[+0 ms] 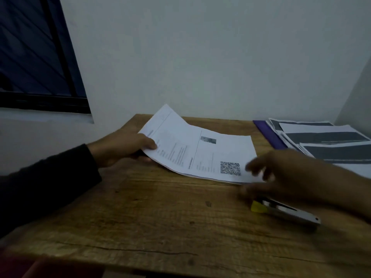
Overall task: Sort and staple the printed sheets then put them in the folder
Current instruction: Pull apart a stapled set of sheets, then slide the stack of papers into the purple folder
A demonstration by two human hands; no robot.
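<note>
A thin set of printed sheets (192, 149) with a QR code and a small photo lies across the middle of the wooden table (140, 217), its left end lifted. My left hand (124, 146) grips that left edge, thumb on top. My right hand (285, 175) is blurred, fingers spread loosely at the sheets' right corner, hovering just above a grey stapler with a yellow tip (285, 212). It grips nothing that I can see. A purple folder (269, 135) lies at the back right under more printed sheets (325, 141).
The table stands against a white wall, with a corner on the right. A dark window (36, 55) and its sill are at the left. The table's front edge runs close to me.
</note>
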